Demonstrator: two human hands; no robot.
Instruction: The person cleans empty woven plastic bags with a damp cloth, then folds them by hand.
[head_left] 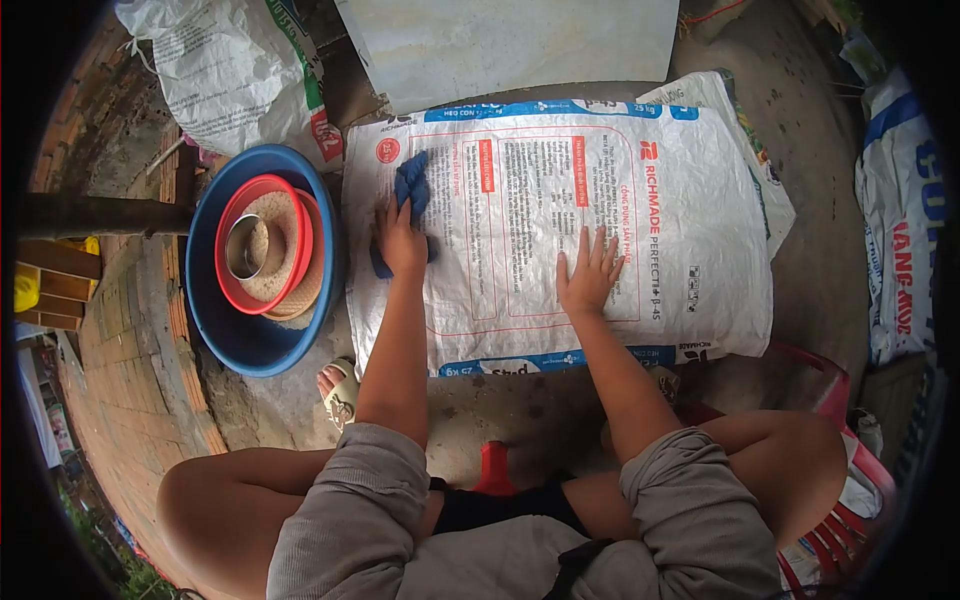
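Note:
A large white woven feed sack with red, blue and black print lies flat on the ground in front of me. My left hand presses a crumpled dark blue cloth against the sack's left part; the cloth sticks out above and below the fingers. On the sack's middle, my right hand rests flat with its fingers spread, holding nothing.
To the left stands a blue basin containing a red basin with grain and a metal bowl. A grey board lies beyond the sack. Other printed sacks flank the area. A red plastic chair is at right.

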